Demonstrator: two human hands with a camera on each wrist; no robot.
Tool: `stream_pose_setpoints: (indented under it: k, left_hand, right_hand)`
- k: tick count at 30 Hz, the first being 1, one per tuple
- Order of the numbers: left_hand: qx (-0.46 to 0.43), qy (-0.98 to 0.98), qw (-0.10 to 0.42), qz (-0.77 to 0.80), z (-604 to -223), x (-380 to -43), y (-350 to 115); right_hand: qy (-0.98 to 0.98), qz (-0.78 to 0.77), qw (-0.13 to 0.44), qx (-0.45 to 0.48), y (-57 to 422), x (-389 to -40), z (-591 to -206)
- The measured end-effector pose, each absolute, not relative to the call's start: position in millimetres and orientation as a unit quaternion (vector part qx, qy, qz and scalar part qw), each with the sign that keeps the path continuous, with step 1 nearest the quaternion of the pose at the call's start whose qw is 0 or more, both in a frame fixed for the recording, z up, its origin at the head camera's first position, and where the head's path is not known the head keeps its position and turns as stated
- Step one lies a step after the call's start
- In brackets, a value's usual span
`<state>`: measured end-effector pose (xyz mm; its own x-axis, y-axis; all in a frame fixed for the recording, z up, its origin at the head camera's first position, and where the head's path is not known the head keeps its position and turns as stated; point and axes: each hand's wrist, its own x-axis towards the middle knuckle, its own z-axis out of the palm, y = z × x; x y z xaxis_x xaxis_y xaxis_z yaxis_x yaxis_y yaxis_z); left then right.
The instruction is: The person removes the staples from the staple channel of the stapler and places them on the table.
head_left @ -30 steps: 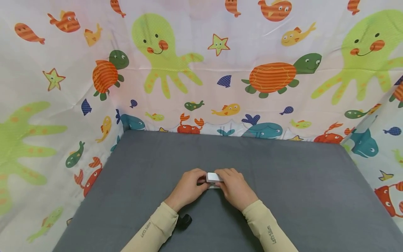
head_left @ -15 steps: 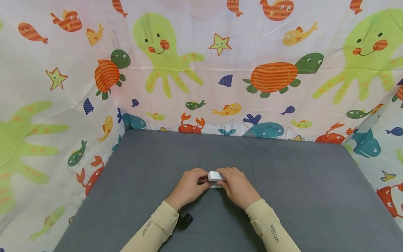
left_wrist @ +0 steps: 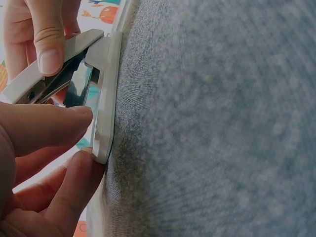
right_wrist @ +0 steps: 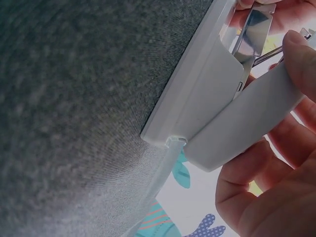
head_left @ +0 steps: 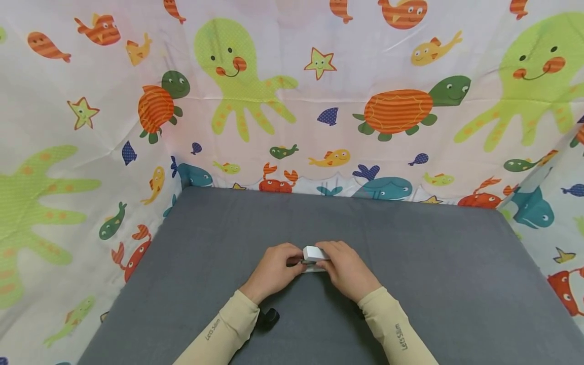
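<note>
A white stapler (head_left: 315, 253) stands on the grey cloth with its top cover swung up from the base. The right hand (head_left: 344, 266) holds the raised cover (right_wrist: 247, 116), thumb on one side and curled fingers on the other. At the stapler's far end the left hand (head_left: 274, 268) grips the base (left_wrist: 106, 123), its thumb lying by the shiny metal magazine (left_wrist: 79, 84) and a fingertip at the base's end. Between cover and magazine, a metal rod (right_wrist: 266, 57) shows in the right wrist view. The inside of the magazine is hidden.
Grey cloth (head_left: 433, 263) covers the table. A white curtain (head_left: 292, 132) printed with sea animals hangs along the back and both sides. A black wrist device (head_left: 268, 319) sticks out beside the left sleeve (head_left: 223, 324).
The right hand has shifted slightly to the right with the stapler's cover, and the gap above the base looks a little wider. The left hand stays nearly in place; the head view has drifted slightly.
</note>
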<state>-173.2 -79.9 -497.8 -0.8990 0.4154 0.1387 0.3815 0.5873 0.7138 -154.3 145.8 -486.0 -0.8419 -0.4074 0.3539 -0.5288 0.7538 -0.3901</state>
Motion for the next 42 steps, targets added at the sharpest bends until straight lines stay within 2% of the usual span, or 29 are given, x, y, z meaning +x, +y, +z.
stream_pose_setpoints:
  k: [20, 42]
  left_hand:
    - [0.239, 0.892, 0.008, 0.384, -498, -173, -82]
    - [0.229, 0.890, 0.006, 0.393, -502, -177, -82]
  right_hand:
    - [-0.933, 0.264, 0.094, 0.226, 152, -153, -478]
    - [-0.938, 0.256, 0.107, 0.210, 157, -157, -475]
